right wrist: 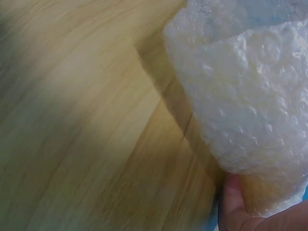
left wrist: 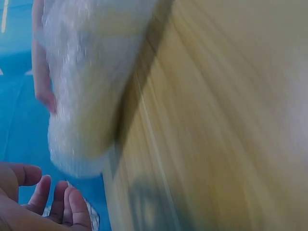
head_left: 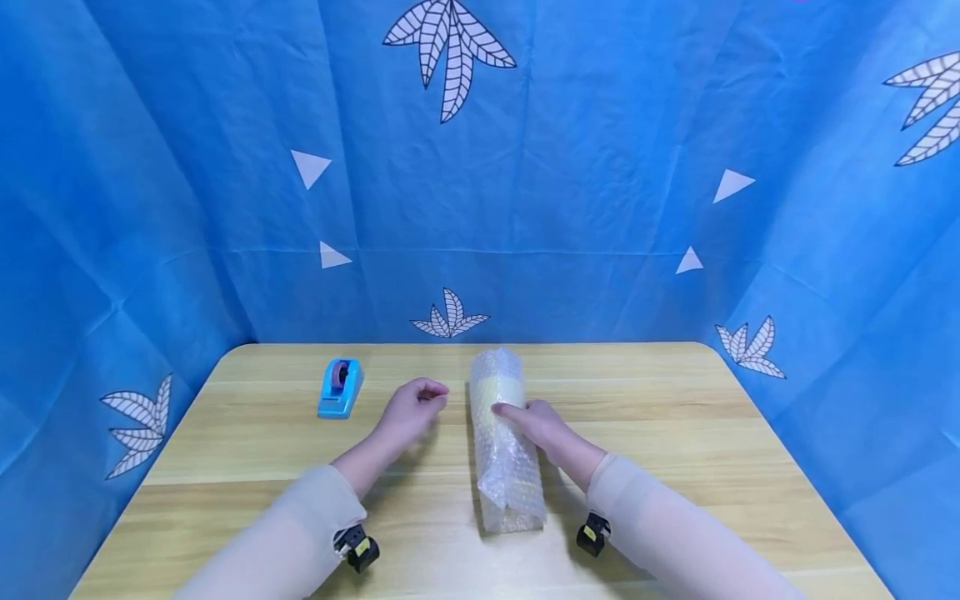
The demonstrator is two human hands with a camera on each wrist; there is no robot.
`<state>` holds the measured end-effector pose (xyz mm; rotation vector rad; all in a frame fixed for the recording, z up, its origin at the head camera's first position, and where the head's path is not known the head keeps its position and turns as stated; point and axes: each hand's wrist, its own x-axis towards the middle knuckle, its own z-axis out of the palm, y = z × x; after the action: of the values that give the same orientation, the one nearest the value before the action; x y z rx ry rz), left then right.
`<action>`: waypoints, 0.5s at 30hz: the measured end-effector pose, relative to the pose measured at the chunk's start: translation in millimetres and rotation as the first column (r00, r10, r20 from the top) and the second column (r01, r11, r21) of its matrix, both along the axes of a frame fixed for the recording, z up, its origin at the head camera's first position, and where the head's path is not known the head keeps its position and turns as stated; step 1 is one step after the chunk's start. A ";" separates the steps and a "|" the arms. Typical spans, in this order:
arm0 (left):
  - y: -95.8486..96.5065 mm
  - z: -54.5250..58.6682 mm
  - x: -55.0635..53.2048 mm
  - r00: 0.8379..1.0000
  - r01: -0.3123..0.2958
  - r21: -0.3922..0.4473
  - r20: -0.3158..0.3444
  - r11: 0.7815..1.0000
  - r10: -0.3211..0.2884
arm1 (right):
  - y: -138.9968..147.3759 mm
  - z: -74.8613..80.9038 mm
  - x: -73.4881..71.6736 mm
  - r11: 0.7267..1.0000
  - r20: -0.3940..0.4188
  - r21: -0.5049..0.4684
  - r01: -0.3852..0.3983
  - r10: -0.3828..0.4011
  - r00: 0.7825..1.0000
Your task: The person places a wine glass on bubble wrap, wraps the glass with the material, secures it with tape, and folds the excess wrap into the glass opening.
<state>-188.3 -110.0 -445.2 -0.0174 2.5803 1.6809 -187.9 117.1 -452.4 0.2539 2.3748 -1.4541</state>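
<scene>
Three sides of blue cloth [head_left: 585,192] stand around my table [head_left: 660,400], creased in straight folds and printed with white leaves [head_left: 450,54] outlined in dark lines and small white triangles [head_left: 310,168]. The tabletop is pale yellow wood with long grain running across it, browner in some bands, and its two far corners are rounded. Toward the far left sits a light-blue tape dispenser [head_left: 337,403] with a purplish roll of tape [head_left: 338,373] in it. Near the middle, stretching away from me almost to the far edge, is a bubble-wrapped bundle [head_left: 502,467], long and roughly cylindrical. Its wrap is clear, whitish and shiny, dotted with bubbles; something yellowish shows through, strongest toward the far part, while the near end is looser and crumpled, with a folded flap. I cannot tell whether the far end is lifted off the wood. My right hand [head_left: 542,423] grips the bundle from its right side, thumb laid over the top. My left hand [head_left: 412,408] is beside it on the left, apart from it, fingers loosely bent; I cannot make out anything between the fingertips.
</scene>
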 end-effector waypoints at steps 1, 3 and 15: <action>-6.0 0.1 -1.6 1.000 -0.009 -0.028 0.002 1.000 0.009 | 0.0 0.2 -0.1 1.000 0.000 0.003 -0.001 0.001 1.000; -18.8 0.5 -4.3 1.000 -0.026 -0.074 0.016 0.997 0.027 | 0.0 0.6 -0.3 1.000 0.001 0.004 -0.001 0.001 1.000; -97.7 16.6 -16.4 0.996 -0.087 -0.288 -0.033 0.954 0.081 | 0.6 -2.0 -2.3 1.000 0.006 0.011 0.001 -0.001 1.000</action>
<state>-204.7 -207.7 -428.6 -0.1262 2.8550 1.3154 -190.1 117.7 -454.3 0.2620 2.3788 -1.4397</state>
